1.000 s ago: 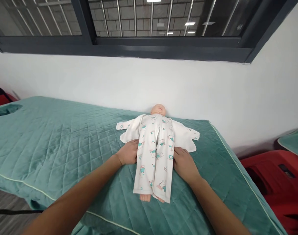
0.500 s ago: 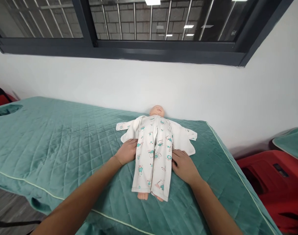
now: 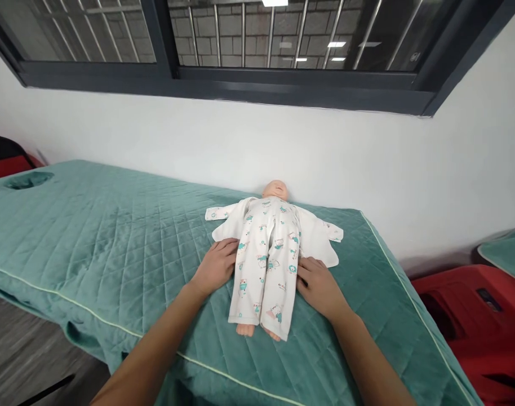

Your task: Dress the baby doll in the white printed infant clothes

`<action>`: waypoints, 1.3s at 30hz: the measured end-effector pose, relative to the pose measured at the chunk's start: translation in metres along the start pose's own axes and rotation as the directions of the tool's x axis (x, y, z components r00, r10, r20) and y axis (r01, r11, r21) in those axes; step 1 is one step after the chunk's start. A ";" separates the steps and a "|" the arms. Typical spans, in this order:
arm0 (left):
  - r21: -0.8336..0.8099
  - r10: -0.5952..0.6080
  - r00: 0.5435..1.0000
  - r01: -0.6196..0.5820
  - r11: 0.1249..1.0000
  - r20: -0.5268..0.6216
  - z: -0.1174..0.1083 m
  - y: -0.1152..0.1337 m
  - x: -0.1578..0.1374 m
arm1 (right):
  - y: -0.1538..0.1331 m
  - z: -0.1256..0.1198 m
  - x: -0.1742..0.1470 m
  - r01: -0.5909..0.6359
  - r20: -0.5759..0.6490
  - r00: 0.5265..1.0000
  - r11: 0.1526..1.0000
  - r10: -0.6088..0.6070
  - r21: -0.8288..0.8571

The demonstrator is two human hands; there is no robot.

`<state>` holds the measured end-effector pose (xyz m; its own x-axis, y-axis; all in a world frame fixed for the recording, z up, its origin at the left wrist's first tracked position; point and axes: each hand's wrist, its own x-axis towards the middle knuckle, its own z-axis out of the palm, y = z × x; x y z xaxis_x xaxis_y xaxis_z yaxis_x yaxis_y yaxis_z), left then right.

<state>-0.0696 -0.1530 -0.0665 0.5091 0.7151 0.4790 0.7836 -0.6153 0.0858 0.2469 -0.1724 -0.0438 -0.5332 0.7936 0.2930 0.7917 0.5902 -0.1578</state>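
A baby doll (image 3: 276,190) lies on its back on the green quilted bed, head towards the wall. White patterned baby trousers (image 3: 269,256) cover it from near the neck to the ankles, and its bare feet (image 3: 245,330) stick out below. Under it a white baby top (image 3: 319,237) is spread open, sleeves out to both sides. At the trousers' left edge, my left hand (image 3: 217,265) is closed with its fingertips on the cloth. My right hand (image 3: 319,286) has bent fingers and thumb at the opposite edge. The exact grip of both hands is partly hidden.
The quilted bed cover (image 3: 126,254) stretches left to a face hole (image 3: 29,180). A white wall (image 3: 156,135) with a barred window stands behind. Red plastic chairs (image 3: 460,316) are at the right, beyond the bed's edge. Grey floor (image 3: 29,349) shows at lower left.
The view has shifted slightly, so the scene sits a little further right. Both hands stay at the trousers' sides; the doll and clothes look the same.
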 end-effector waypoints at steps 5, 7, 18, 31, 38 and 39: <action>-0.105 -0.122 0.991 0.117 0.988 -0.047 0.002 -0.005 0.000 | 0.000 0.002 -0.005 -0.070 -0.056 0.995 0.982 0.081 0.175; -0.153 -0.283 0.948 0.261 0.953 -0.146 0.006 -0.013 -0.001 | 0.008 0.006 -0.008 -0.160 -0.166 0.963 0.947 0.212 0.280; 0.031 -0.795 0.603 0.798 0.603 -0.067 0.014 -0.058 0.029 | 0.076 0.007 0.004 -0.749 -0.308 0.557 0.627 0.771 0.214; -0.558 -0.898 0.411 0.714 0.424 -0.157 0.007 -0.064 0.020 | 0.074 -0.011 0.006 -0.315 -0.030 0.484 0.206 0.874 0.926; -0.529 -0.895 0.429 0.734 0.426 -0.125 0.014 -0.071 0.022 | 0.023 -0.055 0.070 -0.031 -0.025 0.692 0.064 0.721 0.997; -0.527 -0.894 0.431 0.736 0.426 -0.121 0.014 -0.071 0.022 | 0.011 -0.059 0.079 -0.090 -0.044 0.767 0.175 0.640 0.980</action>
<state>-0.1089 -0.0890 -0.0749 -0.5243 0.8183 0.2355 0.5208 0.0893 0.8490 0.2313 -0.1117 0.0328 0.1112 0.9800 0.1649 -0.1053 0.1766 -0.9786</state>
